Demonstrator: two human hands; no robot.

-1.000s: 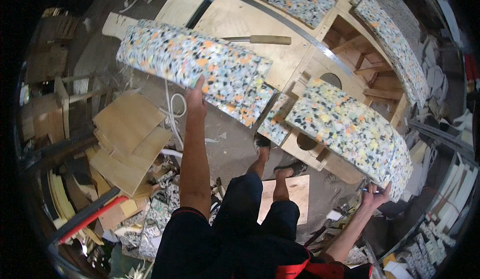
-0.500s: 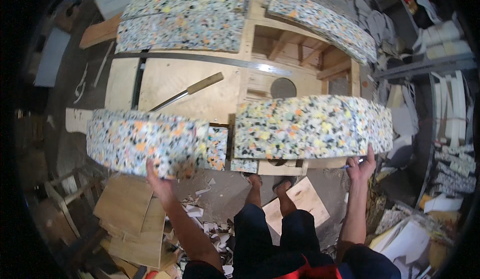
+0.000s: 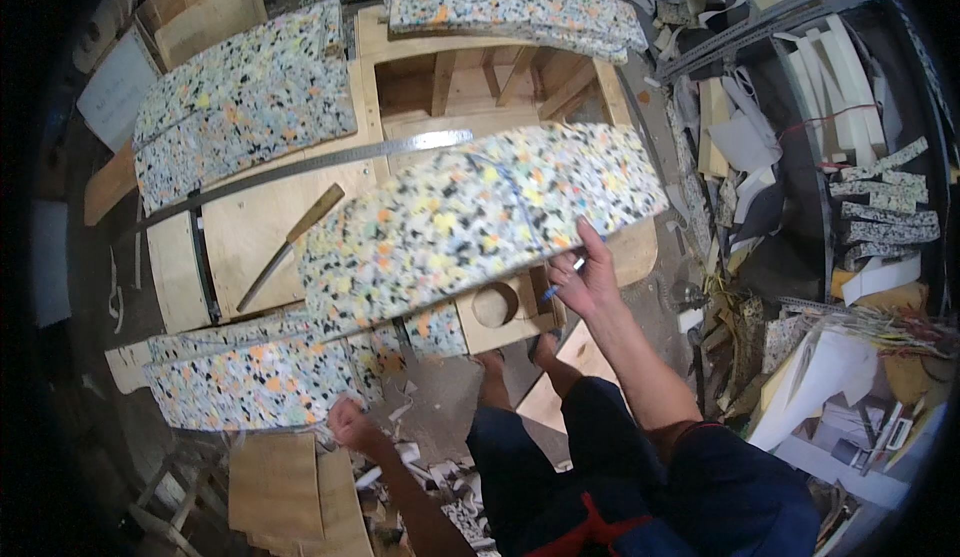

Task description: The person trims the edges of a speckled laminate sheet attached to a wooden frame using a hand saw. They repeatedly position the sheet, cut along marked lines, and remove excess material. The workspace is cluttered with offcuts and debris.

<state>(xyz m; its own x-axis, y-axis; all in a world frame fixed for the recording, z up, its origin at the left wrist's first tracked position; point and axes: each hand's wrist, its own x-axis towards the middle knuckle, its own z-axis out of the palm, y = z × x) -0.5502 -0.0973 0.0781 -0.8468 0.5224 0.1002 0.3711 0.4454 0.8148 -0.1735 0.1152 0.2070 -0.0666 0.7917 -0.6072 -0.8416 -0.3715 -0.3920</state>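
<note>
My right hand is closed on the near edge of a speckled foam panel with a curved blue line, and also holds a blue pen. The panel is raised over a plywood frame with round holes. My left hand is curled at the near edge of the lower-left foam piece; what its fingers hold, if anything, is unclear. A wooden-handled blade lies on the plywood, below a long steel ruler.
More foam pieces lie on the frame's far part. Cardboard-like sheets lie below left, offcuts and bundled white strips at the right. A plywood board is on the floor by my feet. An open compartment shows at the back.
The right-hand panel has risen toward the upper left with my right hand, covering more of the frame. My left hand has moved down, and the left foam piece sits lower. The view has also turned.
</note>
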